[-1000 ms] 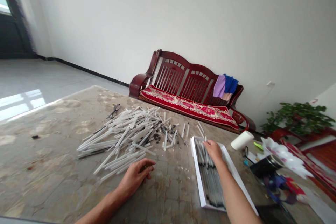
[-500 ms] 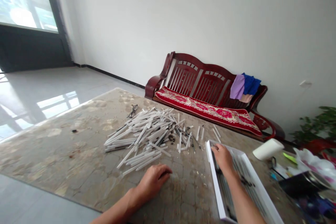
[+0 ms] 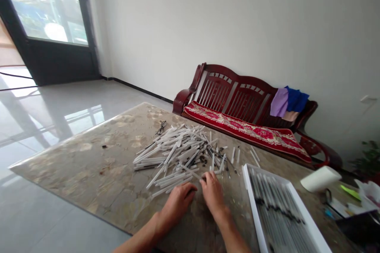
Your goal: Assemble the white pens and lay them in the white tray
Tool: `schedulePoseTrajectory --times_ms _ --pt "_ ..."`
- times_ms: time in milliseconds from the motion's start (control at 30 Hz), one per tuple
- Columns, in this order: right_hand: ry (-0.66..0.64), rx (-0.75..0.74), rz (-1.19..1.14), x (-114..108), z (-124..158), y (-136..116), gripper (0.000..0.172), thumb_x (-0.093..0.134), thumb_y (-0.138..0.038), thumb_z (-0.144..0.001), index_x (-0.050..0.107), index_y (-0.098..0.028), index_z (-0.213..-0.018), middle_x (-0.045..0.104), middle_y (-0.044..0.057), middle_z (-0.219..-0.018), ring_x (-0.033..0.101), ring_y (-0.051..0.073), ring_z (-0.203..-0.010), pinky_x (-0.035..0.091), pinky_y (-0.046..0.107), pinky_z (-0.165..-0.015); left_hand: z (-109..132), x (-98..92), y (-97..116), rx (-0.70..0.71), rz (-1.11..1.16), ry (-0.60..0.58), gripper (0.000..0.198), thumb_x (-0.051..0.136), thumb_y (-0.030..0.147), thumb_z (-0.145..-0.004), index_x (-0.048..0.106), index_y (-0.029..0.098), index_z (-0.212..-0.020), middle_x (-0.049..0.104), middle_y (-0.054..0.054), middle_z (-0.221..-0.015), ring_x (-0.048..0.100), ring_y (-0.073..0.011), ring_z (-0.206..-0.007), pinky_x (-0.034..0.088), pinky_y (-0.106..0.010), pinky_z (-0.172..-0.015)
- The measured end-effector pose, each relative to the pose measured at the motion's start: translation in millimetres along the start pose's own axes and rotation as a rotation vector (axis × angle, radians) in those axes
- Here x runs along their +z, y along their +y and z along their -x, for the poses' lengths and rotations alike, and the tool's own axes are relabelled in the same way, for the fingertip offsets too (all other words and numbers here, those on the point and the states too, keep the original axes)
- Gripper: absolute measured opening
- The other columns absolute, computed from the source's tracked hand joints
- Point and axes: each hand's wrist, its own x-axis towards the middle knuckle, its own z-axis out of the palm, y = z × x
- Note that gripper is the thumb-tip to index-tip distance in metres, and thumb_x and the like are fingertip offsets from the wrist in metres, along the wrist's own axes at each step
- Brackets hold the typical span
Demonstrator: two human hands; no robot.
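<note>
A heap of thin white and clear tubes (image 3: 172,146) lies on the patterned table (image 3: 118,174). Just below its near edge is my left hand (image 3: 179,197), fingers curled together over the tabletop; what they hold, if anything, is hidden. My right hand (image 3: 212,189) is beside it, fingertips pinched near the end of a tube at the heap's edge, the grip too small to make out. Right of my hands stands a white box (image 3: 252,205) with rows of slim clear pieces with dark parts (image 3: 279,197). Small black pieces (image 3: 203,160) are scattered right of the heap.
Black glasses (image 3: 161,127) lie behind the heap. A white roll (image 3: 320,178), a dark container (image 3: 360,227) and a plastic bag (image 3: 368,193) are at the right. Beyond the table stands a red wooden bench (image 3: 237,95) with a red cushion and cloths.
My right hand has left the white box and moved left, next to my left hand at the heap. The view has shifted slightly to the left. My left hand stays near the heap.
</note>
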Motion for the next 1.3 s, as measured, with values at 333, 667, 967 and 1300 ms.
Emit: schedulePoseTrajectory --times_ms 333,667,967,1300 --pt "-0.043 -0.070 -0.511 -7 29 6 0.013 0.056 -0.031 -0.087 0.067 -0.023 -0.088 0.072 0.002 -0.081 0.068 0.019 -0.076 0.052 0.026 -0.069 -10 1.3 -4 -0.328 0.530 0.227 0.041 0.062 0.057 -0.075 0.065 0.018 -0.086 0.065 -0.001 -0.066 0.058 -0.0170 -0.051 0.042 -0.026 -0.044" --pt "-0.102 -0.322 0.002 -6 -79 -13 0.023 0.059 -0.010 -0.083 0.074 -0.026 -0.089 0.069 0.002 -0.093 0.065 0.017 -0.090 0.048 0.025 -0.080 -6 2.0 -1 -0.327 0.503 0.209 0.040 0.058 0.058 -0.079 0.062 0.018 -0.082 0.063 0.000 -0.063 0.058 -0.0168 -0.051 0.042 -0.025 -0.045" --pt "-0.200 -0.543 0.445 -9 -87 -25 0.020 0.056 -0.008 -0.087 0.069 -0.024 -0.091 0.066 0.005 -0.097 0.060 0.020 -0.093 0.045 0.027 -0.073 -6 0.7 1 -0.315 0.441 0.202 0.033 0.059 0.049 -0.079 0.065 0.018 -0.087 0.061 0.000 -0.060 0.059 -0.0180 -0.054 0.043 -0.026 -0.048" --pt "-0.142 -0.568 0.512 -12 -82 -14 0.014 0.053 -0.014 -0.091 0.065 -0.022 -0.088 0.067 0.007 -0.094 0.057 0.022 -0.091 0.042 0.031 -0.075 -12 2.2 -8 -0.354 0.638 0.322 0.046 0.066 0.061 -0.071 0.064 0.017 -0.087 0.061 0.002 -0.058 0.058 -0.0167 -0.051 0.043 -0.025 -0.045"
